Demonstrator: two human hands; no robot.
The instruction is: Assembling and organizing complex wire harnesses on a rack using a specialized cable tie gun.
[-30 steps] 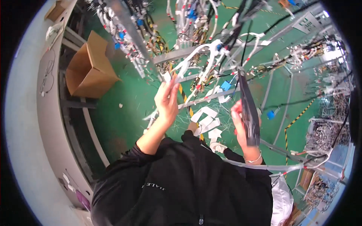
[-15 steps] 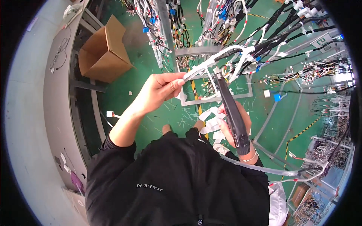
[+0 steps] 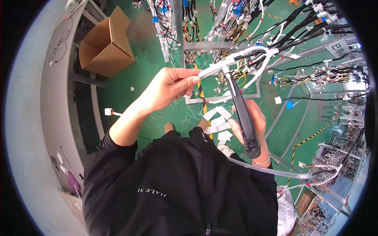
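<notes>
My left hand [image 3: 168, 88] pinches the end of a white-wrapped cable bundle [image 3: 214, 69] between thumb and fingers. The bundle runs right into thick black cables of a wire harness [image 3: 291, 45]. In my right hand [image 3: 256, 118] is a black cable tie gun [image 3: 243, 118], held with its slim nose pointing up and away from me. The nose tip meets the underside of the white bundle, right of my left fingers. The gun's body hides part of my right fingers. A white looped cable [image 3: 263, 70] hangs just right of the nose.
A metal frame [image 3: 208, 46] stands beyond my hands, with many hanging harnesses [image 3: 236, 19]. An open cardboard box [image 3: 108, 53] and a grey bench [image 3: 59, 106] are at left. White paper pieces [image 3: 217, 122] lie on the green floor. More harness racks [image 3: 346, 129] stand at right.
The gun's nose has come up against the white bundle, and the thin white strip hanging beside it no longer shows. My left hand keeps its pinch. The whole view has shifted slightly.
</notes>
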